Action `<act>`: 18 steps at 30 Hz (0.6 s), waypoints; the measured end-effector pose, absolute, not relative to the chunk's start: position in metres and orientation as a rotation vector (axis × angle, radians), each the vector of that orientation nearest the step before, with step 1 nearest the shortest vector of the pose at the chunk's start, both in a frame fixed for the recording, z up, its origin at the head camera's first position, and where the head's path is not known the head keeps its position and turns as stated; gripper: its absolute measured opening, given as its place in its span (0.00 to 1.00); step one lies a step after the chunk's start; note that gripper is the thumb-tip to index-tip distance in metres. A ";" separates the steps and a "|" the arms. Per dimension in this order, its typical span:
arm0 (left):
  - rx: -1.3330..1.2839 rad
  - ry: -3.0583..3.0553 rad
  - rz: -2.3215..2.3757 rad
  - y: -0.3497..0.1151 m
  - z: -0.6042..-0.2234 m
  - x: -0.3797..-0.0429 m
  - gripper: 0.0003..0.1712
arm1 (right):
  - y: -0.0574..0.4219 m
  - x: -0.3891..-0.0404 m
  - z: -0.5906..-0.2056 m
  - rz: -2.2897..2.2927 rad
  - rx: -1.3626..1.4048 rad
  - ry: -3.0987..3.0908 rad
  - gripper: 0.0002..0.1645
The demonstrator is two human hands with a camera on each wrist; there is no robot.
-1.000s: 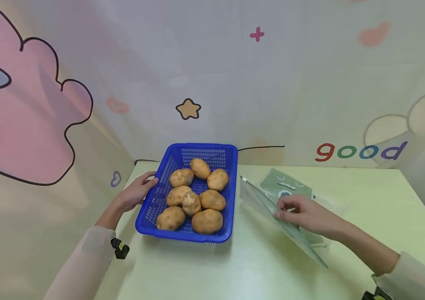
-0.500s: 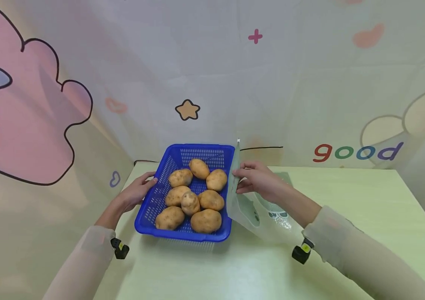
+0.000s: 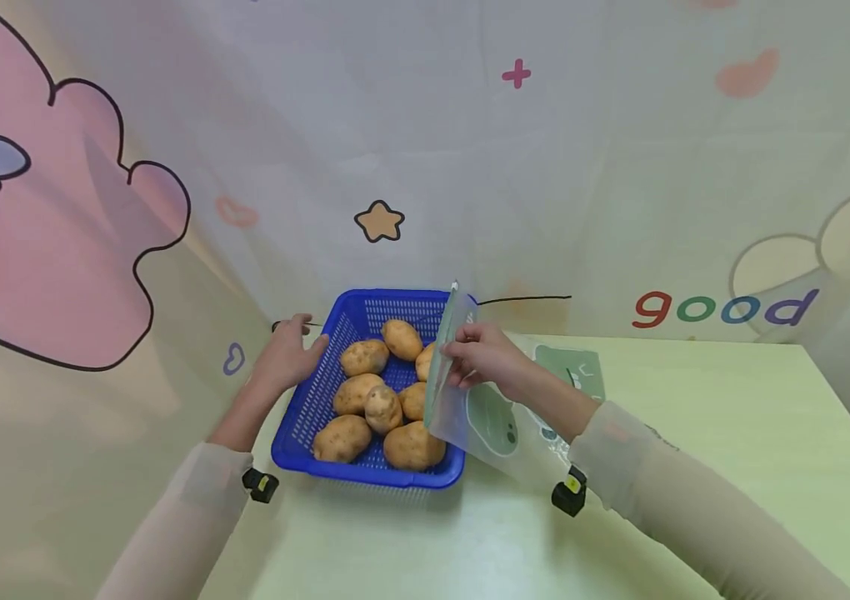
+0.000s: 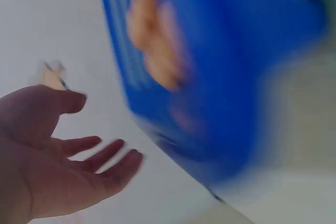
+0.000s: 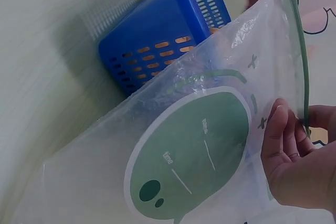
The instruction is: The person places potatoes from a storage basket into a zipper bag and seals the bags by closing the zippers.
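Observation:
A blue plastic basket [image 3: 297, 446] holding several potatoes [image 3: 342, 438] stands on the table, left of centre in the head view. My left hand [image 3: 286, 357] is just off the basket's left rim, fingers apart and holding nothing; the left wrist view shows its palm and spread fingers beside the blurred basket. With my right hand [image 3: 488, 362] I pinch a clear zip bag [image 5: 189, 145] near its green zip edge. That edge hangs over the basket's right side and covers part of some potatoes. A green printed oval with writing lines shows on the bag's side.
Another green-printed plastic bag part [image 3: 571, 367] lies on the pale green table [image 3: 702, 433], right of the basket. A cartoon-printed cloth [image 3: 597, 167] hangs behind and to the left, close to the basket's far rim.
My right hand has lifted the zip bag from the table and carried it left, over the basket's right rim. My left hand has let go of the basket's left rim and risen.

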State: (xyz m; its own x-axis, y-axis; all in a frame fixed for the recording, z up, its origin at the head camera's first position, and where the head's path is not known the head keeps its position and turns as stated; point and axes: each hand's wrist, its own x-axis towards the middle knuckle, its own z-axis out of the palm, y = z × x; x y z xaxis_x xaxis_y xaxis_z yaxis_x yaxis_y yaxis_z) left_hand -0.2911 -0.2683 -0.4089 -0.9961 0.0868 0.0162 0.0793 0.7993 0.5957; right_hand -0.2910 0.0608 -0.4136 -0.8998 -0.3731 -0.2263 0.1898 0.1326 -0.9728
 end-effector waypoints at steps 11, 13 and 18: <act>0.374 2.632 1.196 -0.139 -0.391 -0.288 0.25 | 0.060 -0.292 -0.418 -1.808 -0.165 2.011 0.07; 0.346 2.566 1.266 -0.131 -0.392 -0.292 0.20 | 0.062 -0.291 -0.417 -1.777 -0.186 2.061 0.08; 0.324 2.610 1.244 -0.129 -0.393 -0.295 0.09 | 0.079 -0.283 -0.408 -1.583 -0.285 2.387 0.10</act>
